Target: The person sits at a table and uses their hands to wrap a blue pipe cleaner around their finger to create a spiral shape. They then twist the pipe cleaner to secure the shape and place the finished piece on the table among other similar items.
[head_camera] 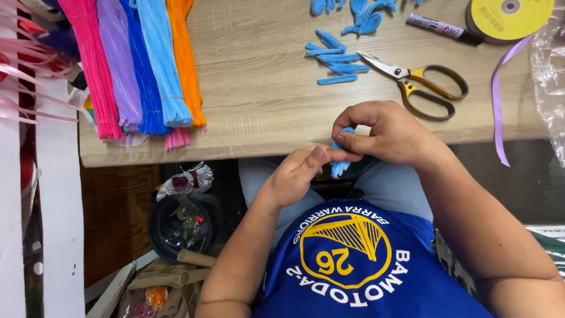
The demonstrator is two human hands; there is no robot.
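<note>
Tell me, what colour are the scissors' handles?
Yellow-gold handles on the scissors, seen clearly in the head view.

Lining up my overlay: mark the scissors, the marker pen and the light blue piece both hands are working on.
scissors (425, 87): head view, on the yellow handles by the pivot.
marker pen (442, 27): head view, mid-barrel.
light blue piece (339, 168): head view, on the end sticking out below the fingers.

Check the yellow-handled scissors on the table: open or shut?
Open. The scissors lie flat on the wooden table, handle loops spread apart and blades slightly parted, untouched by either hand.
</note>
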